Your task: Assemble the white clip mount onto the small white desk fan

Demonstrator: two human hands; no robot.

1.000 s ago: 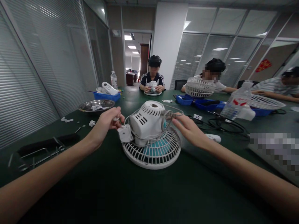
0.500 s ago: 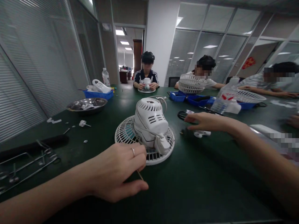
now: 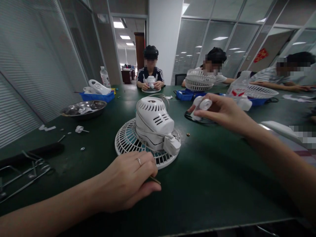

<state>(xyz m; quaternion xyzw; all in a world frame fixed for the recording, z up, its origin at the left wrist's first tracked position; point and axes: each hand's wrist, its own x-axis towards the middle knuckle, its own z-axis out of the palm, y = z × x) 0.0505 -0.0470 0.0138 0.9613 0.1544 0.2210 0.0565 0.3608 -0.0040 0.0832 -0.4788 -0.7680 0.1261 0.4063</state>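
A small white fan [image 3: 153, 126] lies face down on the green table [image 3: 209, 177], its motor housing up and its grille [image 3: 124, 141] flat on the cloth. A white plug [image 3: 172, 145] rests on the grille's near side. My left hand [image 3: 128, 182] rests on the table just in front of the grille, fingers curled round a thin stick [image 3: 155, 180]. My right hand [image 3: 223, 112] is raised to the right of the fan and grips a small white plastic part [image 3: 201, 106]. A tiny ring [image 3: 188, 134] lies on the table by the fan.
A steel bowl [image 3: 84, 108] and a blue tray [image 3: 97, 96] stand at the left, metal wire frames [image 3: 22, 171] at the near left. Small white bits [image 3: 79, 129] lie around. Three people work on fans across the table, with blue trays [image 3: 184, 95] and a water bottle [image 3: 237, 89].
My right hand has picked the small white part up off the table and lifted it. My left hand has stayed in front of the fan; a second ago both hands were at the motor housing.
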